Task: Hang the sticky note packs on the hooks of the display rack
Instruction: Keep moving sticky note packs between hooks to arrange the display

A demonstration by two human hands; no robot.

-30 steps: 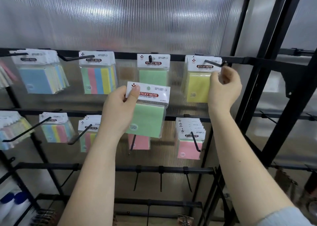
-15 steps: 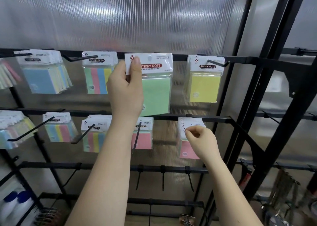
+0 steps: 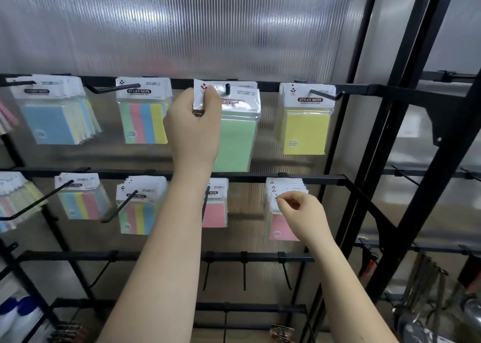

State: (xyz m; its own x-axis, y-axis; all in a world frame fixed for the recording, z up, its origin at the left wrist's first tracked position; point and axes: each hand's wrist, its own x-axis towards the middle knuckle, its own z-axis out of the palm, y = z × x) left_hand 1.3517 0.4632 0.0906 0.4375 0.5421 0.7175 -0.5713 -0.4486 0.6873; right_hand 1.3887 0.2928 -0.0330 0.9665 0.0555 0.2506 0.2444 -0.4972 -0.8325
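Observation:
My left hand (image 3: 194,126) pinches the white header of a green sticky note pack (image 3: 238,139) at the top rail's middle hook (image 3: 227,88); the hook tip pokes through the header's hole. My right hand (image 3: 302,213) is lower, fingers pinched at the header of the front pink pack (image 3: 281,226) in a stack on the second rail. On the top rail, the hook to the right carries a yellow pack (image 3: 305,131) and the hook to the left a striped pack (image 3: 144,122).
Black display rack (image 3: 338,180) stands before a ribbed translucent panel. More packs (image 3: 56,123) hang at the left on both rails. Bare hooks (image 3: 244,269) point down from the third rail. Black frame posts rise at the right; white bottles (image 3: 15,314) sit bottom left.
My left hand raised the green pack from below the top rail onto the middle hook. My right hand dropped from the yellow pack's hook to the pink stack.

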